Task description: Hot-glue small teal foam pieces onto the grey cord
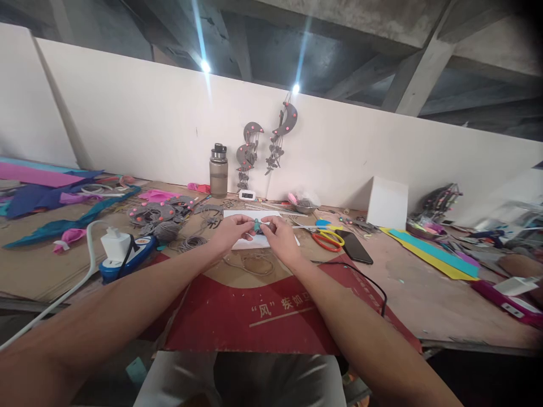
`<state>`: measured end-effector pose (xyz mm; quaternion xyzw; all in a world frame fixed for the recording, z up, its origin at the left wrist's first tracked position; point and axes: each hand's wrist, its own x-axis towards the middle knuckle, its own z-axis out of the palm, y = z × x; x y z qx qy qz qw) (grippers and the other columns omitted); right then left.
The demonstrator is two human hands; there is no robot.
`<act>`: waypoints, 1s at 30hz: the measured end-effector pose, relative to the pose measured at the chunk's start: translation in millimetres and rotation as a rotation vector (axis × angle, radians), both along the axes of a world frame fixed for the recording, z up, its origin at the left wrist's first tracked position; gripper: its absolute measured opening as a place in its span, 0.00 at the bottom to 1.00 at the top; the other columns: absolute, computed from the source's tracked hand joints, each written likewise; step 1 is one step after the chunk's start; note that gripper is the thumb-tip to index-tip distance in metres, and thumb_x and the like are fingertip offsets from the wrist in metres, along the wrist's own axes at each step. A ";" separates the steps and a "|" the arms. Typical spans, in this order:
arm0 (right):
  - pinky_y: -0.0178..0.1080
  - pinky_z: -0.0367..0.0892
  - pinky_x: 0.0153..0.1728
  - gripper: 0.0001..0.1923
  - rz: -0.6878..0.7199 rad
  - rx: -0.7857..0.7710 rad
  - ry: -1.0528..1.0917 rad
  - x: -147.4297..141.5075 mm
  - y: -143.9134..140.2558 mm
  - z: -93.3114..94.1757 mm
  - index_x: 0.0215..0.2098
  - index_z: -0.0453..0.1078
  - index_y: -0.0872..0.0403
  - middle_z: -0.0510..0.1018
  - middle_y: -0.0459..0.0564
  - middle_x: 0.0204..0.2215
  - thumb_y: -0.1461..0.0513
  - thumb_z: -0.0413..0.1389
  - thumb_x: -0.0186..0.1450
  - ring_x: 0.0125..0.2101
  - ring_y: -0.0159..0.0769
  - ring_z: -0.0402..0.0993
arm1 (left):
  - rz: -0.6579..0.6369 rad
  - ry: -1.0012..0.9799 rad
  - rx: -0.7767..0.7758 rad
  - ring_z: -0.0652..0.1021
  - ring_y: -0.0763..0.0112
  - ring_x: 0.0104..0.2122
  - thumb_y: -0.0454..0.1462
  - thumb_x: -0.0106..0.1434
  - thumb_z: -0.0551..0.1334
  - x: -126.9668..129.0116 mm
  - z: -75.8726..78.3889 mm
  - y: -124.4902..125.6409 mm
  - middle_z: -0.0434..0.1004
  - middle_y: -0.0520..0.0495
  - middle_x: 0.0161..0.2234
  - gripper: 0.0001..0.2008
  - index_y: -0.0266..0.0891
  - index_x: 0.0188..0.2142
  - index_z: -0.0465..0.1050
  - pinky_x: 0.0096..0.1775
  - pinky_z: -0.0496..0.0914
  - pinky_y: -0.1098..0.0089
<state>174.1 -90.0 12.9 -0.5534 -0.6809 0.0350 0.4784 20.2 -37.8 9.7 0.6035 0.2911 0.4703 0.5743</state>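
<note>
My left hand and my right hand meet over the middle of the workbench. Between their fingertips they pinch a small teal craft piece with a bit of grey on it. Under the hands lies a white sheet of paper, and a loop of grey twine sits just in front of it. Both forearms reach out over a red printed cardboard sheet.
Scissors with orange and yellow handles and a black phone lie right of the hands. A blue glue gun with a white plug sits at left, a grey yarn ball behind it. A water bottle and grey moon ornaments stand at the wall.
</note>
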 end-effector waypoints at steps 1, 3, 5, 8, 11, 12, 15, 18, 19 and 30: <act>0.34 0.59 0.32 0.12 0.001 -0.004 0.005 0.3 0.9 -0.7 0.41 0.71 0.55 0.70 0.44 0.26 0.58 0.52 0.62 0.26 0.31 0.63 | -0.005 -0.004 -0.006 0.74 0.74 0.26 0.39 0.51 0.67 -0.1 0.2 -0.5 0.72 0.50 0.26 0.12 0.33 0.30 0.69 0.30 0.71 0.69; 0.34 0.59 0.32 0.10 0.002 -0.006 0.007 0.6 1.8 -1.2 0.38 0.71 0.55 0.70 0.44 0.26 0.59 0.52 0.62 0.27 0.31 0.63 | -0.021 -0.005 -0.013 0.75 0.73 0.27 0.39 0.51 0.67 0.0 0.4 -1.4 0.73 0.49 0.26 0.12 0.33 0.30 0.69 0.32 0.72 0.68; 0.34 0.59 0.32 0.07 -0.004 -0.009 0.011 1.0 1.7 -0.2 0.34 0.71 0.54 0.70 0.44 0.26 0.60 0.52 0.62 0.27 0.30 0.63 | -0.060 0.016 -0.014 0.77 0.71 0.28 0.38 0.51 0.67 0.1 0.7 -2.4 0.73 0.48 0.27 0.13 0.34 0.32 0.68 0.33 0.72 0.67; 0.34 0.58 0.33 0.06 -0.006 -0.015 0.016 3.1 0.4 3.9 0.30 0.69 0.54 0.70 0.44 0.26 0.62 0.51 0.62 0.27 0.30 0.63 | -0.139 0.077 0.009 0.77 0.68 0.31 0.39 0.50 0.68 -1.3 2.7 -4.1 0.74 0.47 0.29 0.14 0.34 0.34 0.69 0.31 0.71 0.68; 0.34 0.58 0.34 0.06 0.016 0.006 -0.041 6.8 -1.9 9.8 0.30 0.68 0.54 0.69 0.45 0.27 0.64 0.51 0.62 0.28 0.31 0.63 | -0.185 0.125 0.068 0.74 0.71 0.30 0.43 0.53 0.66 -4.8 6.0 -3.2 0.73 0.47 0.29 0.13 0.34 0.32 0.71 0.27 0.68 0.71; 0.34 0.58 0.34 0.06 0.024 0.018 -0.078 7.7 -2.9 11.7 0.29 0.68 0.54 0.69 0.45 0.28 0.64 0.51 0.62 0.29 0.31 0.63 | -0.178 0.130 0.080 0.73 0.73 0.28 0.44 0.54 0.64 -6.3 6.8 -1.8 0.72 0.47 0.28 0.14 0.33 0.30 0.72 0.26 0.66 0.72; 0.35 0.59 0.35 0.06 0.040 0.051 -0.195 8.7 -6.1 16.0 0.30 0.68 0.54 0.67 0.46 0.30 0.65 0.50 0.63 0.30 0.32 0.64 | -0.140 0.140 0.091 0.67 0.78 0.22 0.47 0.56 0.63 -10.3 7.7 4.4 0.70 0.49 0.25 0.16 0.33 0.27 0.73 0.24 0.62 0.74; 0.36 0.59 0.37 0.07 0.050 0.080 -0.273 7.5 -7.8 16.2 0.31 0.68 0.54 0.67 0.48 0.31 0.65 0.49 0.64 0.33 0.34 0.64 | -0.186 0.189 0.116 0.68 0.79 0.22 0.45 0.55 0.65 -12.3 7.0 8.6 0.71 0.48 0.25 0.14 0.33 0.27 0.73 0.25 0.62 0.75; 0.36 0.60 0.38 0.07 0.050 0.088 -0.291 7.1 -7.7 15.2 0.32 0.68 0.54 0.67 0.48 0.31 0.65 0.49 0.64 0.35 0.35 0.65 | -0.209 0.203 0.113 0.70 0.78 0.23 0.44 0.54 0.65 -12.4 6.5 8.7 0.73 0.47 0.26 0.14 0.33 0.28 0.74 0.26 0.63 0.74; 0.36 0.62 0.39 0.09 0.056 0.054 -0.327 3.0 -6.0 5.3 0.41 0.68 0.52 0.68 0.49 0.37 0.65 0.50 0.64 0.33 0.33 0.66 | -0.261 0.212 -0.023 0.76 0.72 0.25 0.42 0.53 0.66 -6.9 -2.2 4.4 0.77 0.44 0.27 0.13 0.33 0.32 0.73 0.30 0.70 0.70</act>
